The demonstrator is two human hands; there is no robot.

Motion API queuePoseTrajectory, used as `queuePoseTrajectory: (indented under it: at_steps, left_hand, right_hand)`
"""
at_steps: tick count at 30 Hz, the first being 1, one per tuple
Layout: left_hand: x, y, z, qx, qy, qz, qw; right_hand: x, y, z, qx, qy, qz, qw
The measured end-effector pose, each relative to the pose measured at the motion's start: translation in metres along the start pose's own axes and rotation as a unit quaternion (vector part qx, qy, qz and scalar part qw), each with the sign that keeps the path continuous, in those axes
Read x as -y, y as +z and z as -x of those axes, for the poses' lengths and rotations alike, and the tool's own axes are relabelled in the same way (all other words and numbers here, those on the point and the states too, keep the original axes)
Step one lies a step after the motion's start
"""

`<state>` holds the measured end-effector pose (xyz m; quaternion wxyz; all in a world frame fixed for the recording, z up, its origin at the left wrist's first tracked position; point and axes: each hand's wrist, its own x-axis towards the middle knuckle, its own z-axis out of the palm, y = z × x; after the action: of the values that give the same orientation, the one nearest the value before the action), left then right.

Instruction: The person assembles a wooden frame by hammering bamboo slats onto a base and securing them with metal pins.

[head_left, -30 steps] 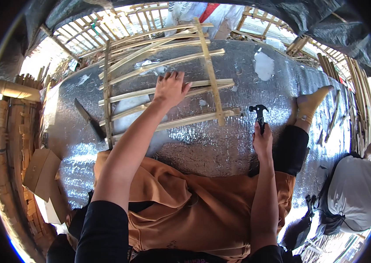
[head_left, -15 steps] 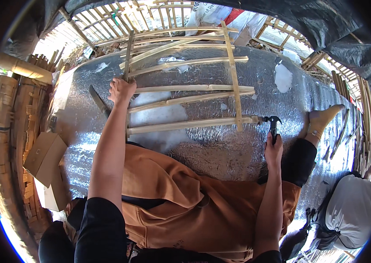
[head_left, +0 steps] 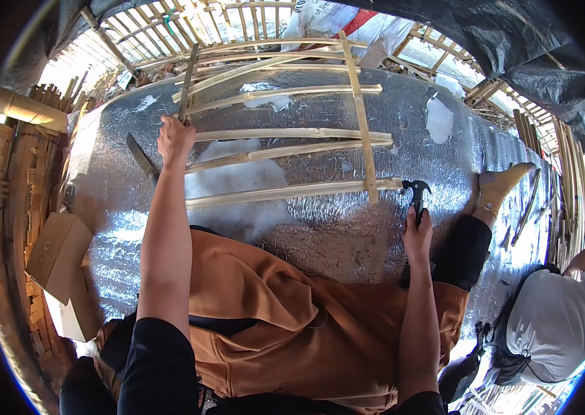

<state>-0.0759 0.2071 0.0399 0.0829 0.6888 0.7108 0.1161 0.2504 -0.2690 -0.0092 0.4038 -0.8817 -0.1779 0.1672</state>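
Left hand [head_left: 176,142]: is now being placed at the dark left strip [head_left: 189,81], while a second ago it was being held over the middle slats; the fingers are being curled in around the strip, with no wide opening being shown.
Right hand [head_left: 417,238]: is being kept closed around the handle of the black hammer [head_left: 417,196]; nothing else is being held by it.
Bamboo frame [head_left: 258,134]: is being supported over the silver foil sheet [head_left: 460,166], beyond the lap, its pale slats being crossed by the dark strip on the left and a pale strip [head_left: 358,111] on the right.
Lowest slat [head_left: 285,192]: its right end is being met or nearly met by the hammer's head; whether contact is being made cannot be told. A second ago a small gap was being shown there.
Meaning for the work: the frame is apparently being steadied from its left side, while the hammer is being held at the opposite side; no blow is being shown.
Knife [head_left: 141,156]: is being left on the foil sheet, just beside the left forearm, its handle being partly covered.
Brown cloth [head_left: 285,315]: is being draped across the lap, below the frame.
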Motion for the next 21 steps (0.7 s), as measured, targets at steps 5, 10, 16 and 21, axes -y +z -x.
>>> queuePoseTrajectory:
  at_steps: [5,10,16,21]
  left_hand:
    - [0.002,-0.005,0.0,0.044,-0.003,0.005,0.999]
    - [0.008,-0.004,-0.004,0.006,0.024,0.04,0.999]
    - [0.018,-0.013,-0.014,-0.017,0.061,0.074,0.995]
    - [0.014,-0.025,-0.013,-0.012,0.085,0.106,0.991]
  right_hand:
    - [-0.004,0.0,0.0,-0.004,-0.013,-0.007,1.0]
    - [-0.002,0.001,0.001,-0.007,0.001,-0.034,0.999]
    - [0.004,0.001,0.005,0.008,0.012,-0.061,0.998]
    - [0.003,-0.003,0.004,0.0,0.024,-0.058,0.998]
